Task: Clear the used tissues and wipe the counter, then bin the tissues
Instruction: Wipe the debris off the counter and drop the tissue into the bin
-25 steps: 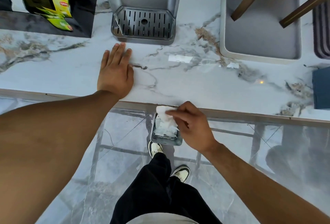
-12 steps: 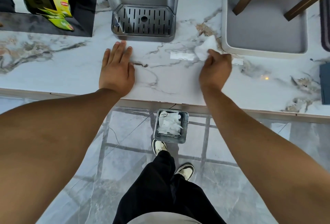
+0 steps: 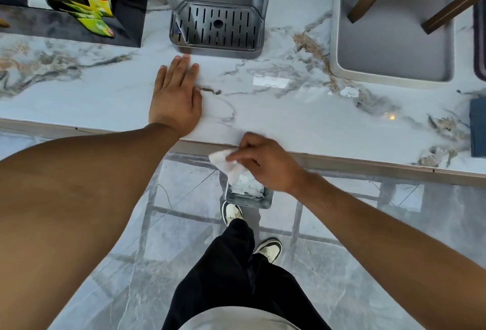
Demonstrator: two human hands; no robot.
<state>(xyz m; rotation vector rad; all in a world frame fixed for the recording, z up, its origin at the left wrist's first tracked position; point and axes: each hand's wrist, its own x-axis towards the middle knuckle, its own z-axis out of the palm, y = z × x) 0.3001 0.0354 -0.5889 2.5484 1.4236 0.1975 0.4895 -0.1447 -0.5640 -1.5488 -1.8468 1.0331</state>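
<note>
My right hand (image 3: 265,162) pinches a crumpled white tissue (image 3: 226,162) just past the front edge of the marble counter (image 3: 302,119), directly above a small metal bin (image 3: 265,202) on the floor. The bin holds several white tissues (image 3: 248,186). My left hand (image 3: 175,95) lies flat on the counter with its fingers together, holding nothing. A small white scrap (image 3: 348,92) lies on the counter near the tray's front edge.
A grey dispenser with a slotted drip tray (image 3: 217,29) stands at the back. A grey tray (image 3: 391,40) sits at the right, a black box with yellow tea packets (image 3: 92,3) at the left, a dark blue object (image 3: 477,127) at the right edge. My shoes (image 3: 232,212) stand by the bin.
My right hand picked a tissue off the counter near the grey tray and carried it back down over the bin. My left hand stayed flat on the counter.
</note>
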